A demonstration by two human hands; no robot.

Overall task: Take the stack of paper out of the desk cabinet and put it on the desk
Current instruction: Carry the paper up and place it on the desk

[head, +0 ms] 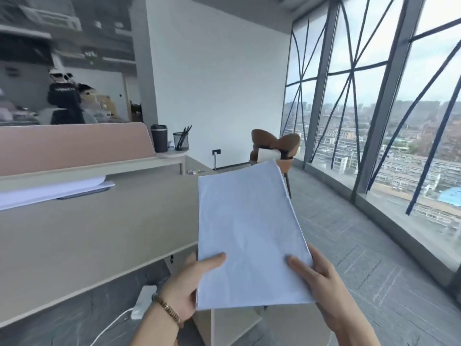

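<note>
A thick stack of white paper [249, 233] is held up in the air, right of the desk's near corner and above the floor. My left hand [189, 283] grips its lower left corner, thumb on top. On the lower right edge sits my right hand [321, 280], also with the thumb on top. The beige desk [99, 233] spreads to the left of the stack. Below the stack a pale panel [212, 323] shows; I cannot tell whether it belongs to the desk cabinet.
Other papers [50, 189] lie at the desk's far left under a pink divider [74, 146]. A dark cup [159, 138] and a pen holder [181, 140] stand on a shelf. A brown chair [274, 151] is behind, a glass wall to the right, and a white power strip [143, 302] on the floor.
</note>
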